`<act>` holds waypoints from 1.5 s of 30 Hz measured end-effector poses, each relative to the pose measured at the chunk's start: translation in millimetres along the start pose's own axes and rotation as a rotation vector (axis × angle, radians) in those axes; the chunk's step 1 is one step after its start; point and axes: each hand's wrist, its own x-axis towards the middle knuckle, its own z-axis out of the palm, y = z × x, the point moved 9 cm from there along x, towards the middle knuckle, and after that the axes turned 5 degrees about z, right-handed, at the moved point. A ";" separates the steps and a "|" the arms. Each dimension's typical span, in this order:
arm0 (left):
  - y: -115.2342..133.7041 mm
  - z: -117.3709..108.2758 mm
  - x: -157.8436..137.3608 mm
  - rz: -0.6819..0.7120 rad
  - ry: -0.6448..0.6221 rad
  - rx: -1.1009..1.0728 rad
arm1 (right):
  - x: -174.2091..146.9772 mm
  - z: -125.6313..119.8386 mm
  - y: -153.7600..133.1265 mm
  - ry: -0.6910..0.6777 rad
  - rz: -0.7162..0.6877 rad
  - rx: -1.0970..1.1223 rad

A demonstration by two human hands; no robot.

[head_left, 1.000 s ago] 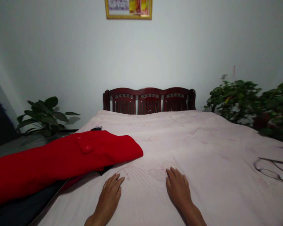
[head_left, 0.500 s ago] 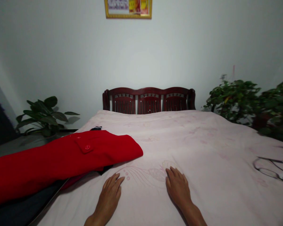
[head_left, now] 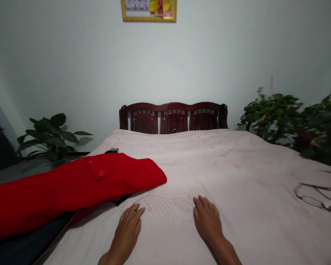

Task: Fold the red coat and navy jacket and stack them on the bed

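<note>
My left hand [head_left: 127, 228] rests palm down on the pale pink patterned bedsheet [head_left: 171, 235], its fingers stretched out and a little apart. Nothing is in it. Just beyond and to its left lies a red garment [head_left: 99, 180] with a buttoned flap, on top of a dark garment [head_left: 35, 233]. My right hand [head_left: 207, 221] also lies flat on the sheet, fingers extended, holding nothing. A printed flower pattern runs across the sheet between the two hands.
Eyeglasses [head_left: 317, 200] lie on the sheet at the right edge. A dark red wooden headboard [head_left: 173, 114] stands against the wall. Leafy plants flank the bed, one plant [head_left: 49, 136] on the left and a bushier plant [head_left: 276, 114] on the right. A gold-framed picture [head_left: 149, 19] hangs above.
</note>
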 end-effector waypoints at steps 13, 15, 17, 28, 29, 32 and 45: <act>0.4 0.9 -1.2 0.011 0.006 0.009 | 0.3 4.2 1.5 0.022 -0.010 0.012; 0.4 0.5 -1.7 0.018 0.014 0.007 | 0.3 3.9 1.3 0.015 -0.008 0.005; 0.2 0.8 -2.2 0.022 0.015 0.005 | 0.2 3.1 1.0 0.013 -0.006 0.001; -2.0 3.2 -3.0 0.030 0.013 0.020 | 0.3 4.6 1.3 0.010 -0.009 0.021; -1.8 3.2 -3.0 0.031 0.012 0.022 | 0.3 4.8 1.3 0.012 -0.011 0.022; -1.6 2.5 -2.6 0.026 0.014 0.029 | 0.6 5.5 1.3 0.007 -0.011 0.023; -1.1 2.9 -2.1 0.021 -0.013 0.029 | 0.1 3.5 0.6 -0.019 -0.001 0.013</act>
